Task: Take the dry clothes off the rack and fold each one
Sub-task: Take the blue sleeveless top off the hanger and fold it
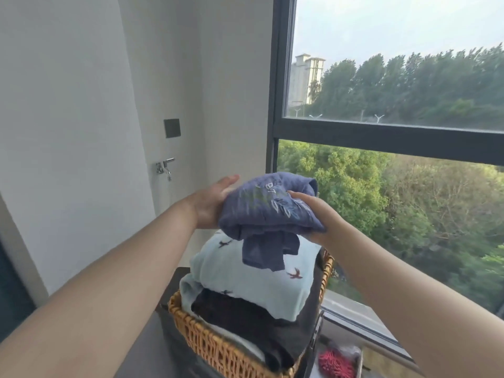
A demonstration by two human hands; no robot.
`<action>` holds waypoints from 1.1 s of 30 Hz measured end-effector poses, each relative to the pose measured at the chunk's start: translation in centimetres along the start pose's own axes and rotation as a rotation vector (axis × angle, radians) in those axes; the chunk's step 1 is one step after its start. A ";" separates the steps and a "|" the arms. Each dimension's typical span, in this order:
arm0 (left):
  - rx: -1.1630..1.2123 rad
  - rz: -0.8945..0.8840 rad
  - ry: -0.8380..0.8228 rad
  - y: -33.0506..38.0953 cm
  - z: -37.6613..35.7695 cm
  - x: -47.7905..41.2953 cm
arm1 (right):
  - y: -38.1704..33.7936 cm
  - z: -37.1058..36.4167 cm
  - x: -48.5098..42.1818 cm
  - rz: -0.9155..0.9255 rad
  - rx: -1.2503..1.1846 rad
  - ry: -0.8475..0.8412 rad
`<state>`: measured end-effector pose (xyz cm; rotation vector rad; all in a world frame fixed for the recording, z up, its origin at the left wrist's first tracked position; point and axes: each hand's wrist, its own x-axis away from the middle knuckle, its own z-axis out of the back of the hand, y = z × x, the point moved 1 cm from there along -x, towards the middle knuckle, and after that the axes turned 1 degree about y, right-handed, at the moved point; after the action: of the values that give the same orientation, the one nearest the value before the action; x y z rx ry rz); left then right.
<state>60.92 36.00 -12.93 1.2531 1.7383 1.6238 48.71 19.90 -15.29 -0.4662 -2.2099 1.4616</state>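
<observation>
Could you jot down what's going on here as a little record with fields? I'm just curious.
Held item: loosely folded blue garment, white leaf embroidery
Left hand: flat against its left side
Right hand: thumb on top, gripping its right edge
Below: wicker basket of stacked folded clothes, pale blue bird-print piece on top
Background: wall tap, window onto trees

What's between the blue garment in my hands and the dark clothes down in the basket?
Head view: a folded pale blue cloth with bird prints lies on the dark clothes, right under the blue garment.
</observation>
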 end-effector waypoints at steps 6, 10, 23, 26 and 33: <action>-0.075 -0.140 0.160 0.4 1.0 -4.2 | 0.0 1.2 -2.9 0.151 0.050 0.048; -0.072 -0.060 0.017 -1.4 2.1 -5.5 | 2.3 2.1 -3.6 0.102 0.182 0.132; -1.332 -0.323 0.293 -2.1 -0.7 -10.6 | 0.9 2.1 -5.8 0.373 1.340 0.293; -1.522 -0.208 0.139 -5.8 0.2 -11.6 | 4.2 1.8 -7.2 0.136 1.569 0.081; -1.609 -0.215 0.159 -9.2 1.2 -12.7 | 7.9 2.7 -7.2 0.040 1.561 0.052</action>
<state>65.29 26.99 -25.05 0.1164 0.1671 2.1029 53.60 17.22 -24.75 0.0282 -0.5018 2.5097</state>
